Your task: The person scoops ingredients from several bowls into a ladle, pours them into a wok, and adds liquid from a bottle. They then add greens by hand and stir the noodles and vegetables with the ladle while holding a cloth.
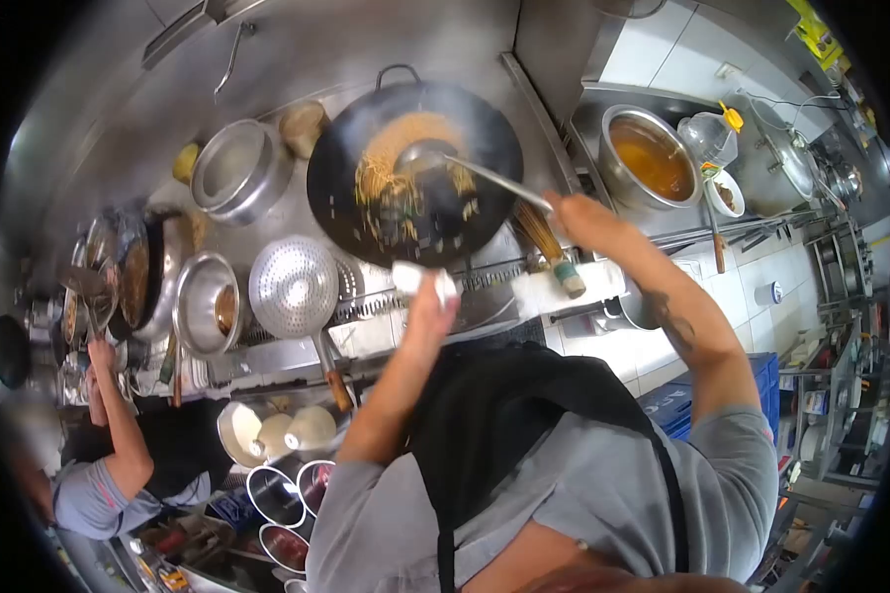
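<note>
A large black wok (331, 183) sits on the stove, with light steam over it. Brown noodles (378, 186) with green and pale bits lie inside. My right hand (588, 222) is closed around the long handle of a metal ladle (494, 178), whose bowl rests among the noodles. At the wok's near edge, my left hand (431, 308) grips a folded white cloth (410, 278); the wok's near handle cannot be seen under it. A bamboo wok brush (539, 237) lies just right of the wok, close to my right hand.
Left of the wok are a perforated skimmer (292, 287), a steel bowl (206, 306) and a steel pot (229, 170). A pot of orange-brown liquid (651, 158) stands to the right. At far left, a co-worker's hand (101, 354) holds a utensil over other pans.
</note>
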